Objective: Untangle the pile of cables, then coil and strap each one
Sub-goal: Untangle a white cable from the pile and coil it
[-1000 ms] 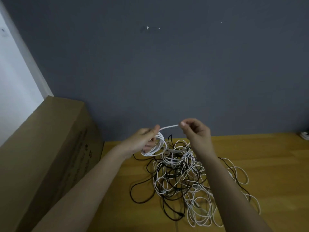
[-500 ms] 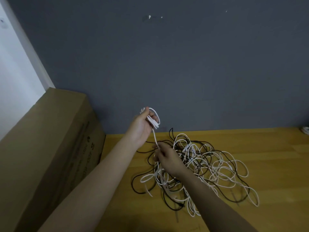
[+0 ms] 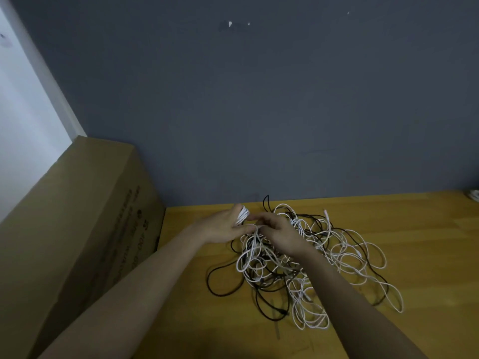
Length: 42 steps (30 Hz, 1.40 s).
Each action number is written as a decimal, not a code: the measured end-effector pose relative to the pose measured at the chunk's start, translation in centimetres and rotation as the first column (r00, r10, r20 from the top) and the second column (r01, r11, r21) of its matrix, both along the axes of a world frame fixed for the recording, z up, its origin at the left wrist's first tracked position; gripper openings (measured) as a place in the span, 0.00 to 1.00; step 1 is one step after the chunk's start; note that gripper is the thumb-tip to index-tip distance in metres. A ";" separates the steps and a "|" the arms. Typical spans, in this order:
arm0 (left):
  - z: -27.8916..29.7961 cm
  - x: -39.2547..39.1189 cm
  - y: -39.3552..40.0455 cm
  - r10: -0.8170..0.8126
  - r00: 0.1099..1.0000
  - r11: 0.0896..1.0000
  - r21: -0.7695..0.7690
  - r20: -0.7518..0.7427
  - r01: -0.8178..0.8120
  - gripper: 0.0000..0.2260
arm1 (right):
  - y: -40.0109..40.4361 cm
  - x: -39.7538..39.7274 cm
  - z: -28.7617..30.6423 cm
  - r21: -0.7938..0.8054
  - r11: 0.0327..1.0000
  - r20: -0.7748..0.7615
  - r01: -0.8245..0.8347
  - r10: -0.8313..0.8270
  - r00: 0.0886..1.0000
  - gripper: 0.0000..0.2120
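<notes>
Lowering since before, hands meeting, left hand (image 3: pixel 225 226) gripping white coil (image 3: pixel 242 215), right hand (image 3: pixel 281 233) pinching strand

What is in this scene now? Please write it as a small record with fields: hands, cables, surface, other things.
left hand: the left hand grips a small white coil
right hand: the right hand pinches a white strand beside the coil
cables: a tangled pile of cables, white and black, lies below both hands
surface: wooden floor
other things: cardboard box at the left; grey wall behind
straps: none visible
</notes>
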State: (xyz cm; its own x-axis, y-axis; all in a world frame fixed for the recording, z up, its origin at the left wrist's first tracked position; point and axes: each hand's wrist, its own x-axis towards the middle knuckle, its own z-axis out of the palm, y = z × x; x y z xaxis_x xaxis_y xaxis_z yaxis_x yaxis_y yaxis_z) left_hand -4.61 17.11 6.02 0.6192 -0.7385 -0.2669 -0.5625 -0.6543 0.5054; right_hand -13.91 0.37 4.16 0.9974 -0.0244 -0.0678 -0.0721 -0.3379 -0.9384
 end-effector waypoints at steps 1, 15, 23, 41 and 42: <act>-0.1 -0.2 0.1 -0.015 1.000 1.000 0.021 0.019 0.015 0.22 | -0.1 0.1 -0.1 -0.030 1.000 -0.002 0.002 -0.002 1.000 0.14; 1.7 4.3 5.5 0.550 0.756 0.835 -0.223 0.354 -0.503 0.17 | -8.2 -0.9 -5.2 -0.074 0.636 0.003 0.768 -0.770 0.638 0.10; 3.3 6.0 6.4 0.714 0.634 0.699 -0.337 0.296 -0.630 0.16 | -9.1 -1.6 -5.4 -0.219 0.604 0.089 0.766 -0.769 0.632 0.12; 4.7 1.7 -1.4 0.420 0.790 0.899 -0.325 0.448 -0.294 0.13 | 1.1 2.5 2.0 0.432 0.841 0.072 0.326 -0.392 0.917 0.10; 4.7 1.7 -1.2 0.421 0.786 0.898 -0.329 0.453 -0.291 0.13 | 0.8 2.6 2.0 0.484 0.794 0.066 0.367 -0.452 0.890 0.10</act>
State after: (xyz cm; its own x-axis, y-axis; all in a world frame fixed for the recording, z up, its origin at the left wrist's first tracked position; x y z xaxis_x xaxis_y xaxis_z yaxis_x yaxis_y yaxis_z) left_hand -2.93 15.93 10.70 0.8474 -0.4368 0.3017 -0.5270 -0.7604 0.3795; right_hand -11.31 1.14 6.16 0.8968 -0.4425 -0.0055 0.0660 0.1461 -0.9871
